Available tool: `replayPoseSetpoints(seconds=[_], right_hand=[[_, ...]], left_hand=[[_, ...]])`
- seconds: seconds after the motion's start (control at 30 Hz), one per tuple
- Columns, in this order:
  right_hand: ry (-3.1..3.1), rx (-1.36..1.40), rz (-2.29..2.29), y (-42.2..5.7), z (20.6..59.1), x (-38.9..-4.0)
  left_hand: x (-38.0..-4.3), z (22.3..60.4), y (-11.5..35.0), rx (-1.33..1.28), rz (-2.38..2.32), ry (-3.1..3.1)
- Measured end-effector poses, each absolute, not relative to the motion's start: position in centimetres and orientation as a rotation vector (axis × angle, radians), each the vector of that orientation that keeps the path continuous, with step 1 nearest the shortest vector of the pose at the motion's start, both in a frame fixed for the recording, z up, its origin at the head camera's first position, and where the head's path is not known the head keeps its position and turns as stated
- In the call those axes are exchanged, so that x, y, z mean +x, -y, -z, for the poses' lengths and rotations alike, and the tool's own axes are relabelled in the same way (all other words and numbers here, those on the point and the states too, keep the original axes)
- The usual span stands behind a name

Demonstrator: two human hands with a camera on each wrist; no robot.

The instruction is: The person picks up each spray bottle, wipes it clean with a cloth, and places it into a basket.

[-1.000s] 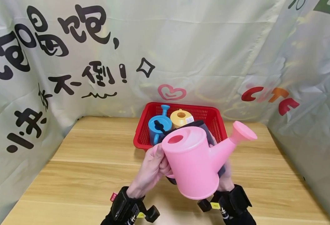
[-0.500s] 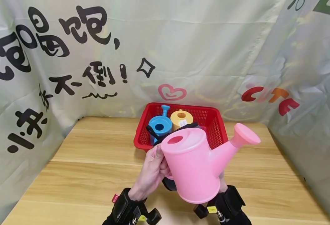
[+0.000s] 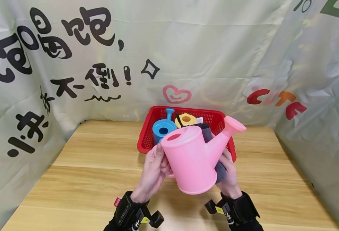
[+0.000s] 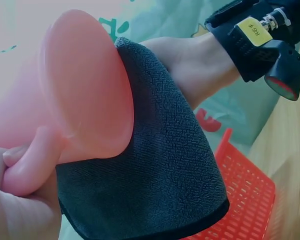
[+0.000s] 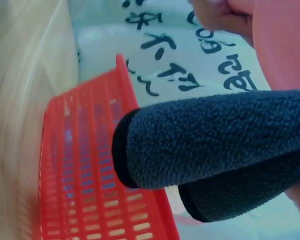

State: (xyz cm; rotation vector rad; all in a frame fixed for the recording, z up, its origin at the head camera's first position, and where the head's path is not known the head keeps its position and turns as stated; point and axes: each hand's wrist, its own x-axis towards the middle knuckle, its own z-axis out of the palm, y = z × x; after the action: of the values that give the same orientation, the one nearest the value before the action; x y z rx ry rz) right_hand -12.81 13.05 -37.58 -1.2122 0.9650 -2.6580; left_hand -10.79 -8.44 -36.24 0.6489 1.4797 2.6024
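Observation:
A pink watering can (image 3: 188, 160) is held above the table, tilted, with its spout up to the right. My left hand (image 3: 152, 171) grips its handle, the fingers curled round it in the left wrist view. On the can's far side my right hand (image 3: 228, 175) holds a dark grey towel (image 4: 165, 165) against the body. The towel hangs below the can in the left wrist view, and its folded black-edged ends (image 5: 210, 140) stick out in the right wrist view. Part of the right hand is hidden behind the can and towel.
Behind the can a red plastic basket (image 3: 231, 150) stands on the wooden table (image 3: 100, 179). In it are a blue watering can (image 3: 164, 128) and a yellow one (image 3: 193, 120). Printed white cloth walls (image 3: 215, 57) enclose the table's back and sides.
The pink watering can has shifted up and left. My right hand with the towel went down behind the can, then came back up to its right side. The left hand keeps its grip.

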Motion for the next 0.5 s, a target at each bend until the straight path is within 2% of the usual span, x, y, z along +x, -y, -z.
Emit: replayPoseSetpoints(seconds=[0.3,0.5], right_hand=[[-1.201,-1.277,2.629,-13.6,37.2,-13.07],[-1.181,-1.22,2.63,-13.92,37.4,-12.93]], left_hand=[[-10.96,36.35,8.4,0.649,-2.595,-1.491],[-11.01,36.39,8.41,0.674,-2.576,-1.471]])
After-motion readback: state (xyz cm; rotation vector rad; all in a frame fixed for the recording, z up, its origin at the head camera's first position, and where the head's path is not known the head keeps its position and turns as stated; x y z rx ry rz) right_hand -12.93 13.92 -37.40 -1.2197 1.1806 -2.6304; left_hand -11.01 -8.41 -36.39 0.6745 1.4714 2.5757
